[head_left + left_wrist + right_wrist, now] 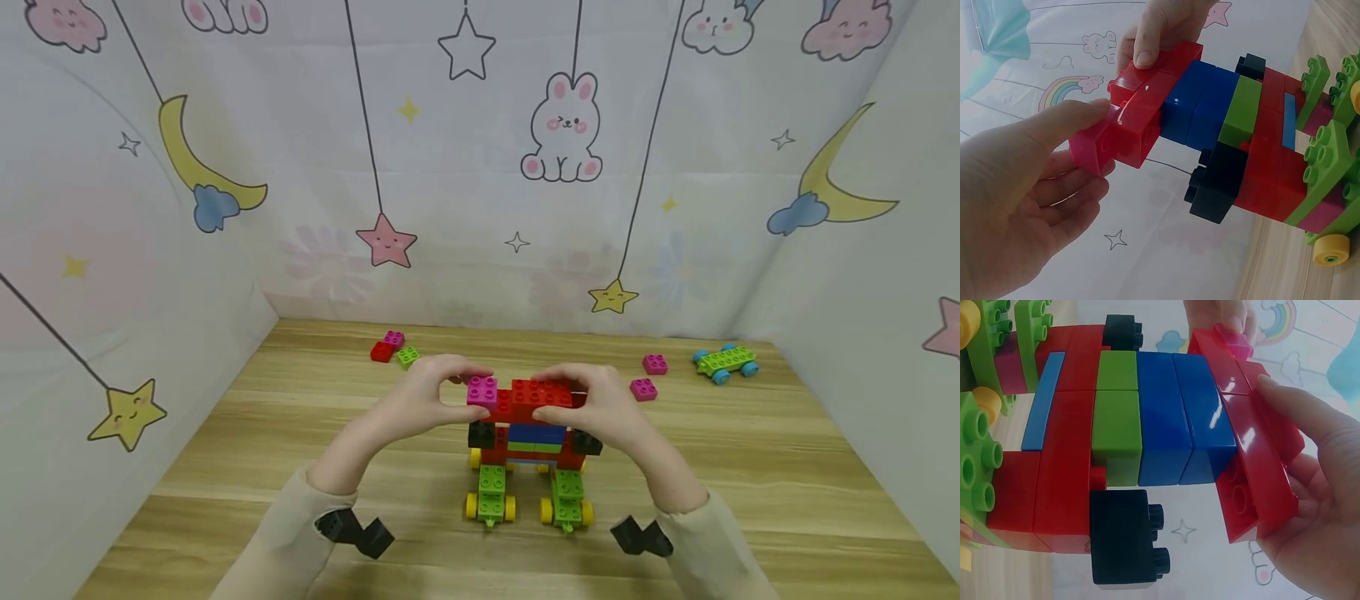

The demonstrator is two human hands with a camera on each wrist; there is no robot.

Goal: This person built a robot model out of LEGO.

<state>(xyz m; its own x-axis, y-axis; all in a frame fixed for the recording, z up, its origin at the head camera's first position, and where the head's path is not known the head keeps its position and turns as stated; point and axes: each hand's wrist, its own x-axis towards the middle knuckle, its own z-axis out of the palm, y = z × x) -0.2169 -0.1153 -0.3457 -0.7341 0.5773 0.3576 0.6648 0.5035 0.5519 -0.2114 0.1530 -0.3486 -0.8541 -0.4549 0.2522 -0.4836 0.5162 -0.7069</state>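
Note:
A toy brick build on wheels stands in the middle of the table, with blue bricks, green bricks and red bricks stacked between two black bricks. Across its top lies a row of red bricks. My left hand pinches a pink brick at the left end of that row, thumb in front and fingers behind. At the right end, my right hand grips the red top bricks between thumb and fingers. Green plates with yellow wheels form the base.
Back left on the wooden table lie a red brick, a pink brick and a green brick. Two pink bricks and a green wheeled base lie back right. Patterned curtains enclose the table.

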